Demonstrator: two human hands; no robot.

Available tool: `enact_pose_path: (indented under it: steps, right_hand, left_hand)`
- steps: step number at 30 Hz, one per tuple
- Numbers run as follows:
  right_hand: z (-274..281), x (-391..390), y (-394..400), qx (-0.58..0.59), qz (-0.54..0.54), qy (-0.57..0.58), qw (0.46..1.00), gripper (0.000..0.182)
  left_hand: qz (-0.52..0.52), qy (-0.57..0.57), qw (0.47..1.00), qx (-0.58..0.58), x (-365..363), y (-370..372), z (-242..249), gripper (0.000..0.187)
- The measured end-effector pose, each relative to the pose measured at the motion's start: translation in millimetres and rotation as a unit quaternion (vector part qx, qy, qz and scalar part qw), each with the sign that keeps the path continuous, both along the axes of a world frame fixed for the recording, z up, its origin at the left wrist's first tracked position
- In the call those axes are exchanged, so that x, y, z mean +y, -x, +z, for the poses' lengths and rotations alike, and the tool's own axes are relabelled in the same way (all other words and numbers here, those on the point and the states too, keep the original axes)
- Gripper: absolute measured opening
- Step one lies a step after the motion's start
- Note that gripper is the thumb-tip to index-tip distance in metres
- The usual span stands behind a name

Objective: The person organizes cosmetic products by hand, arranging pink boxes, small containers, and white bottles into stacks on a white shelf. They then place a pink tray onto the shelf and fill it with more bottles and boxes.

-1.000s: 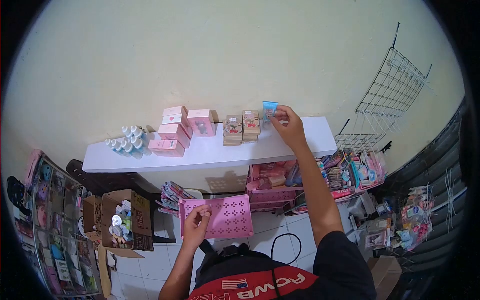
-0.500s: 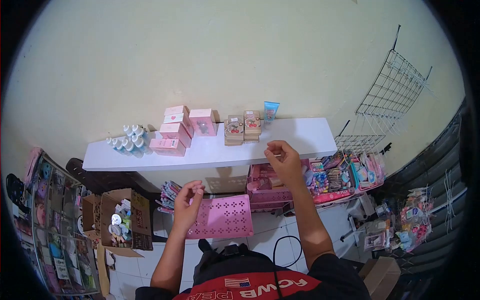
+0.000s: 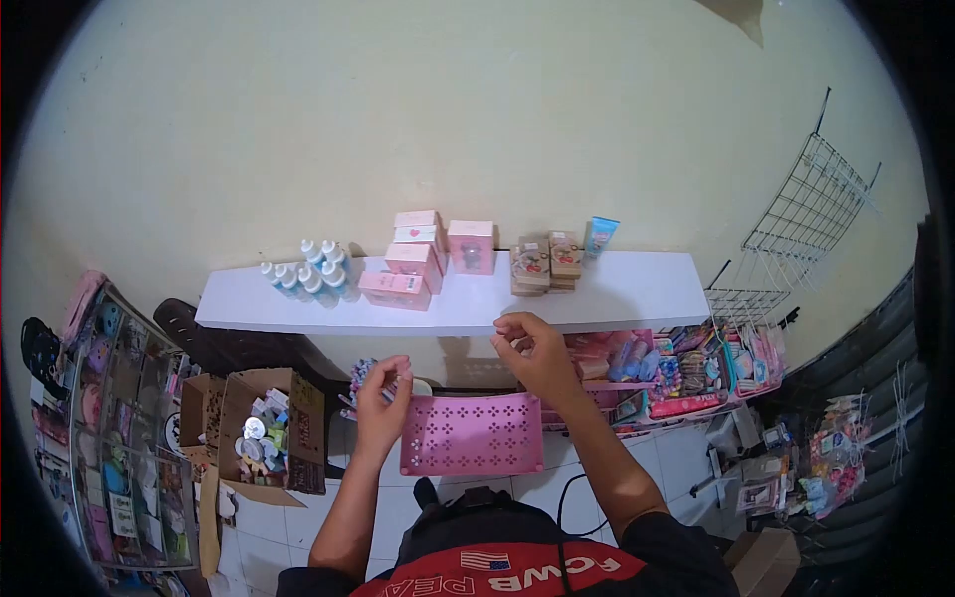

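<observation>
My left hand [image 3: 382, 410] is empty, loosely curled with thumb and fingers apart, over the left side of a pink perforated basket [image 3: 472, 435]. Also empty, my right hand [image 3: 540, 360] hangs just in front of the white shelf's front edge [image 3: 448, 328], its fingers bent and parted. On the shelf, from left to right, stand several white-capped bottles [image 3: 310, 279], pink boxes [image 3: 396, 289], another pink box [image 3: 472, 247], stacks of brown boxes with a cherry picture [image 3: 530, 264] and a blue tube [image 3: 601, 236].
An open cardboard box [image 3: 308, 438] of small containers sits on the floor at left, near a glass display case [image 3: 124, 428]. Below the shelf at right are pink bins [image 3: 686, 405] of packaged goods. A wire grid [image 3: 811, 194] hangs on the right wall.
The camera view has shifted, so the shelf and its goods appear farther right. My right hand has come down and left, away from the shelf top and nearer my left hand.
</observation>
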State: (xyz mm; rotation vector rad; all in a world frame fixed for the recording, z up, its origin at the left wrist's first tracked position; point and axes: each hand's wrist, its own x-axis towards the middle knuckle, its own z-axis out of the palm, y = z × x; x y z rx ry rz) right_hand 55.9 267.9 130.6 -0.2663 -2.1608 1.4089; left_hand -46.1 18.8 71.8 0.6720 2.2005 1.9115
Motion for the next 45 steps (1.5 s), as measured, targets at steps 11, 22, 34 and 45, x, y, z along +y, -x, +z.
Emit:
enact_pose_path:
  steps: [11,22,34,45]
  right_hand:
    - [-10,-55,70,-0.038,-0.027,-0.027,0.999,0.025]
    - [-16,-69,105,-0.003,-0.107,-0.046,0.993,0.033]
    - [32,-51,114,0.036,-0.128,-0.176,0.975,0.037]
    - [29,-33,131,0.022,-0.065,-0.254,0.965,0.044]
  left_hand:
    - [0.018,0.111,0.908,0.404,25,103,59,0.058]
    - [-0.015,0.174,0.875,0.451,26,122,59,0.058]
    - [-0.024,0.158,0.871,0.464,23,128,61,0.046]
    - [-0.077,0.123,0.91,0.388,-8,99,74,0.047]
